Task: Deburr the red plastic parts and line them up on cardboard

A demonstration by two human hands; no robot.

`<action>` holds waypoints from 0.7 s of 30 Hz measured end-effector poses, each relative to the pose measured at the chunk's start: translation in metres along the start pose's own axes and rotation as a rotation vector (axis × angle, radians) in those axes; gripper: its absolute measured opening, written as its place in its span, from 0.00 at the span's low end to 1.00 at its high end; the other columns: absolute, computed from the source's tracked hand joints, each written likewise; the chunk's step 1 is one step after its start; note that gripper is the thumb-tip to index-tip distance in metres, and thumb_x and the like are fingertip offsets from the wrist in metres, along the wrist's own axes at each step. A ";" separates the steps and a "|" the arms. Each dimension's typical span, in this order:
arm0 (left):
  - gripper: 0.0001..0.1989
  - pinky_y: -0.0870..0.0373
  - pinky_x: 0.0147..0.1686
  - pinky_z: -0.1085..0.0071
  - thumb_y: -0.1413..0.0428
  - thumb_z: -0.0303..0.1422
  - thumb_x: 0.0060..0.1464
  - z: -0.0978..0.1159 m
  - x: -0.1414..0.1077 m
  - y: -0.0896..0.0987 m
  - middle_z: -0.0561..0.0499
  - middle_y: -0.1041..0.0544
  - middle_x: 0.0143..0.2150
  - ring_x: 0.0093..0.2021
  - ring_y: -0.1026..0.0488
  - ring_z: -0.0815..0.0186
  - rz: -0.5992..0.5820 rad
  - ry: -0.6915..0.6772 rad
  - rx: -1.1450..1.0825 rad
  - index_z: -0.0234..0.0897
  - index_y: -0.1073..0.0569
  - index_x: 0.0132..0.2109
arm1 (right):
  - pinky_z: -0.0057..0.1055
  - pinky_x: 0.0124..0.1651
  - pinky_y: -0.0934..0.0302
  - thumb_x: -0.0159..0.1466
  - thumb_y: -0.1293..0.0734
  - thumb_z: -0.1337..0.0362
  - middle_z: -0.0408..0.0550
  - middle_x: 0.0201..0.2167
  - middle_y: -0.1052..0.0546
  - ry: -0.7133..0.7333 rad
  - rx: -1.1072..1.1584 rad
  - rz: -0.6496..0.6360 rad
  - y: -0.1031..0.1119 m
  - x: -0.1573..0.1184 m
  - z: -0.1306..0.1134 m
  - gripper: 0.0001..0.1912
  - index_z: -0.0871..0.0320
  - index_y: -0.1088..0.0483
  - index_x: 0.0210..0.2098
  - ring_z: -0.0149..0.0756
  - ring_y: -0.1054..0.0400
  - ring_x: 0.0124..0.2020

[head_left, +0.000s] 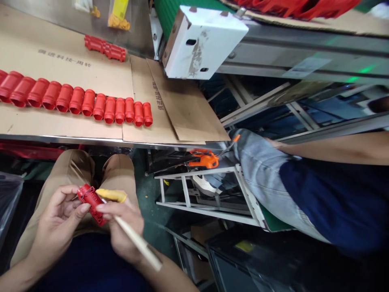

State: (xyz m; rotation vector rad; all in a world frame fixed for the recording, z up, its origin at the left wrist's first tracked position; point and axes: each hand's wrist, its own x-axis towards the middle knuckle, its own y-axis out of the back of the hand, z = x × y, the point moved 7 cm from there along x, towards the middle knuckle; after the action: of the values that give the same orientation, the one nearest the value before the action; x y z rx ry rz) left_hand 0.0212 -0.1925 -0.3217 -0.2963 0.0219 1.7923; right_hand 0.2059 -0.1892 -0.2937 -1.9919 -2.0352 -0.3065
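Above my lap, my left hand (62,217) pinches one end of a red ribbed plastic part (92,201), thumb and fingers closed on it. My right hand (124,223) is closed around a pale stick-like tool (138,242), its tip against the red part. A yellow cover (114,195) is on the right index finger, which lies along the part's upper side. On the cardboard (67,127) a row of similar red parts (89,102) stands side by side. Two more red parts (105,48) lie end to end farther back.
A metal bench edge (170,147) runs in front of my knees. A white bracket (205,44) and a conveyor frame (273,52) stand at the upper right. Another person's leg in jeans (264,170) is to the right, beside a white rack (209,215) and an orange-handled tool (206,160).
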 end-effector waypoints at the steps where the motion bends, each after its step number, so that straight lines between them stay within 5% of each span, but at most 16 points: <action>1: 0.19 0.18 0.37 0.79 0.24 0.41 0.50 -0.003 0.000 0.001 0.51 0.14 0.41 0.37 0.16 0.67 0.001 0.031 -0.024 0.42 0.20 0.44 | 0.45 0.59 0.22 0.76 0.31 0.58 0.51 0.54 0.14 -0.119 0.169 0.064 0.004 0.001 0.009 0.09 0.47 0.17 0.50 0.43 0.18 0.53; 5: 0.24 0.16 0.36 0.72 0.23 0.43 0.47 -0.011 0.002 0.002 0.48 0.14 0.40 0.37 0.16 0.62 -0.019 0.138 -0.117 0.41 0.21 0.47 | 0.35 0.50 0.20 0.76 0.31 0.50 0.45 0.48 0.13 -0.340 0.571 0.140 0.020 0.009 0.025 0.11 0.44 0.18 0.50 0.36 0.16 0.46; 8: 0.23 0.17 0.34 0.72 0.24 0.43 0.51 -0.011 0.002 -0.001 0.47 0.14 0.42 0.36 0.17 0.62 -0.056 0.162 -0.142 0.41 0.21 0.48 | 0.38 0.49 0.20 0.76 0.30 0.54 0.48 0.38 0.13 -0.172 0.198 0.015 0.032 0.017 0.005 0.11 0.50 0.16 0.48 0.38 0.17 0.41; 11: 0.21 0.17 0.37 0.74 0.24 0.41 0.51 -0.011 0.001 -0.002 0.48 0.14 0.43 0.37 0.16 0.64 -0.064 0.165 -0.144 0.41 0.21 0.48 | 0.41 0.54 0.20 0.76 0.31 0.62 0.49 0.39 0.12 0.023 -0.164 -0.119 0.029 0.017 -0.019 0.11 0.52 0.17 0.53 0.41 0.17 0.44; 15: 0.21 0.16 0.44 0.72 0.24 0.41 0.52 -0.011 0.001 0.000 0.47 0.13 0.45 0.45 0.15 0.60 -0.073 0.142 -0.121 0.42 0.21 0.49 | 0.36 0.54 0.20 0.75 0.29 0.66 0.53 0.52 0.13 0.179 -0.234 -0.243 0.015 0.015 -0.033 0.14 0.56 0.20 0.59 0.41 0.17 0.52; 21: 0.19 0.15 0.43 0.71 0.25 0.40 0.53 -0.007 0.002 -0.001 0.46 0.13 0.44 0.44 0.14 0.60 -0.094 0.108 -0.098 0.42 0.20 0.48 | 0.38 0.48 0.20 0.74 0.27 0.64 0.53 0.45 0.12 0.300 -0.224 -0.203 0.010 0.013 -0.029 0.11 0.58 0.19 0.54 0.41 0.16 0.42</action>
State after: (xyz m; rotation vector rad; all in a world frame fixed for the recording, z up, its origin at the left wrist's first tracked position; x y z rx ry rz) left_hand 0.0235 -0.1914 -0.3286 -0.4574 -0.0028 1.6851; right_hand 0.2167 -0.1862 -0.2627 -1.7270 -2.0790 -0.8560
